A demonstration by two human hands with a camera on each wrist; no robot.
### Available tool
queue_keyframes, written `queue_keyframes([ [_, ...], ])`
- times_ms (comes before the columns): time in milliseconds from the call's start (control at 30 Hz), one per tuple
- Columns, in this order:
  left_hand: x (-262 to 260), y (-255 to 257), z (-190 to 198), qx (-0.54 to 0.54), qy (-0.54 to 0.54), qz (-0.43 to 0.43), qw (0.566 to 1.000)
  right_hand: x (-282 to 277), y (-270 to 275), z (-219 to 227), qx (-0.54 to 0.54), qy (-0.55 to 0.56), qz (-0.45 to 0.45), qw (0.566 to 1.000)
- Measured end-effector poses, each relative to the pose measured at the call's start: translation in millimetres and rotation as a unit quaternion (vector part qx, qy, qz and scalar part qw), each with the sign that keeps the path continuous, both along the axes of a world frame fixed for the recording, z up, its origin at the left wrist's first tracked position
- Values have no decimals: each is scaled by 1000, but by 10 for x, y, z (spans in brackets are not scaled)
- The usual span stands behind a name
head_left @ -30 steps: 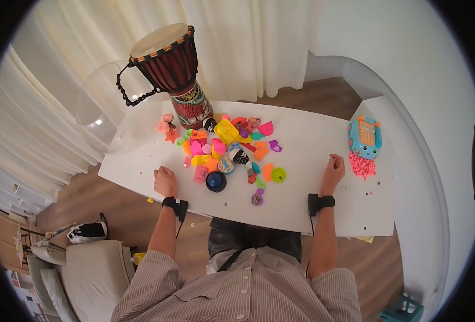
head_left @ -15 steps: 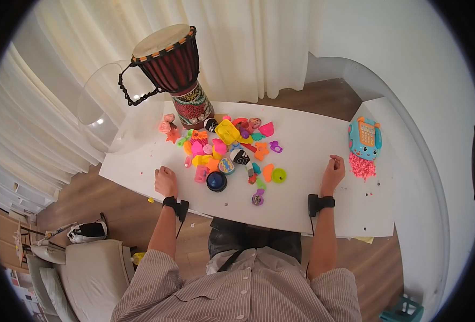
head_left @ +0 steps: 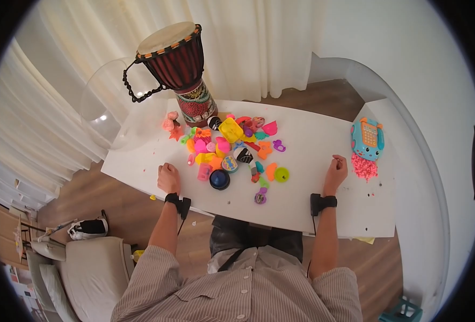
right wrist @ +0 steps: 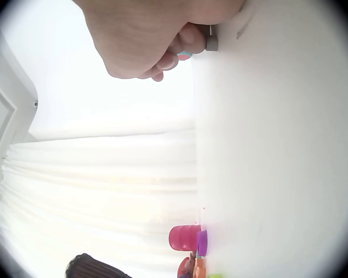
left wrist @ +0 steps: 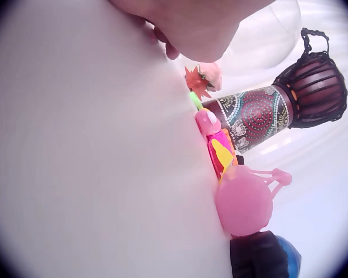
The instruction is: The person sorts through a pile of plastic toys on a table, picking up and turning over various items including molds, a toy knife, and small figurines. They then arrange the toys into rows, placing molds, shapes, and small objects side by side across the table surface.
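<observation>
The left hand [head_left: 168, 178] rests on the white table [head_left: 296, 204], knuckles up and fingers loosely curled, left of a pink cup [head_left: 204, 172] and a dark blue ball [head_left: 219, 180]. At the table's right part lies the right hand [head_left: 336, 174], its fingers bent loosely. Beside those fingers in the right wrist view is a small grey thing [right wrist: 211, 43]; whether they touch it I cannot tell. Colourful toys lie heaped between the hands, among them a yellow piece [head_left: 230, 130], a black-and-white shoe [head_left: 243, 155] and a green round piece [head_left: 282, 174].
A tall drum [head_left: 190, 75] stands at the back left, by pink flowers [head_left: 169, 123]. On the right are a blue toy phone [head_left: 367, 139] and pink beads [head_left: 364, 167]. A clear round dome [head_left: 104, 104] is at the left, and a beige sofa [head_left: 96, 273] lower left.
The head view has shifted slightly, so the table and its things sit a little further right in the picture. Both hands stay about where they were on the table.
</observation>
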State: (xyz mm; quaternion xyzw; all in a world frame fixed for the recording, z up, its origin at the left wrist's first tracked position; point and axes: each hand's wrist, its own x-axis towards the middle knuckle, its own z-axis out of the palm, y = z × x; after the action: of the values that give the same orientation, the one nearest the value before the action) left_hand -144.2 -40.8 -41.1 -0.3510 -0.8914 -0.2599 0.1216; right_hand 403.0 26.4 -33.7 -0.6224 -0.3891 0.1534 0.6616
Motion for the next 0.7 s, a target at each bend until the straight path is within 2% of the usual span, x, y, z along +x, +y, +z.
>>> queue_keyframes([
  [67,-11,-9,21,57,-39,-23,997,-1,-12,14,-4,3,3,1000],
  [100,-15,-27,36,57,-39,-23,997,1,-11,19,-1,4,2,1000],
  [167,-43,-55,65,64,-116,-55,990,-8,-16,36,3,7,2,1000],
  [433,-61,-44,-2,22,-92,-79,992,10,5,-29,40,3,-1,999],
  [567,-32,-52,5,7,-57,-83,995,8,-28,18,17,0,1,1000],
  [700,-44,-78,1,22,-89,-94,991,16,-62,22,16,9,4,1000],
])
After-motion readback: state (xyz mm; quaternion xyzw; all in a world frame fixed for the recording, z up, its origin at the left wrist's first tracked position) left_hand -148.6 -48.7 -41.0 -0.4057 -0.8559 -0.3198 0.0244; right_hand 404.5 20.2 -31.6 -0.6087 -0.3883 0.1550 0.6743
